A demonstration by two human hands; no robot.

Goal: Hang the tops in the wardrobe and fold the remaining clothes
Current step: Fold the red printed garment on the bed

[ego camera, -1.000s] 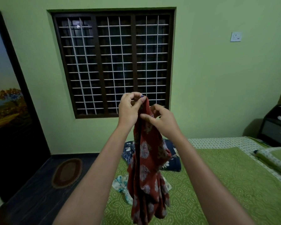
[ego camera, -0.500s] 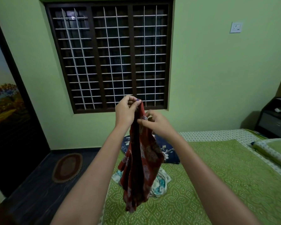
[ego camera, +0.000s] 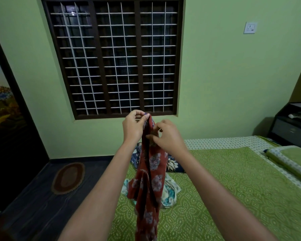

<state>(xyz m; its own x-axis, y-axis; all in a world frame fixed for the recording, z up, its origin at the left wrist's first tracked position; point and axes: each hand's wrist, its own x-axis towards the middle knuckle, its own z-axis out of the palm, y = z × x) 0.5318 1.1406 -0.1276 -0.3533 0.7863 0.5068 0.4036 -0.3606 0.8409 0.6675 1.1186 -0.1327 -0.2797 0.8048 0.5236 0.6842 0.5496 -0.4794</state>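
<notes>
- Rust-red floral cotton garment (ego camera: 150,181) hangs above green patterned bedspread (ego camera: 224,185), likely being sorted
- left hand (ego camera: 133,126) pinches its top edge; right hand (ego camera: 169,136) grips just below

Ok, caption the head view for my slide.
Both hands, left hand and right hand, pinch a red floral garment above the bed.

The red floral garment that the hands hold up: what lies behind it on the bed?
Behind the red floral garment lie a navy floral cloth and a white-and-teal cloth on the green bedspread. Their middle parts are covered.
</notes>
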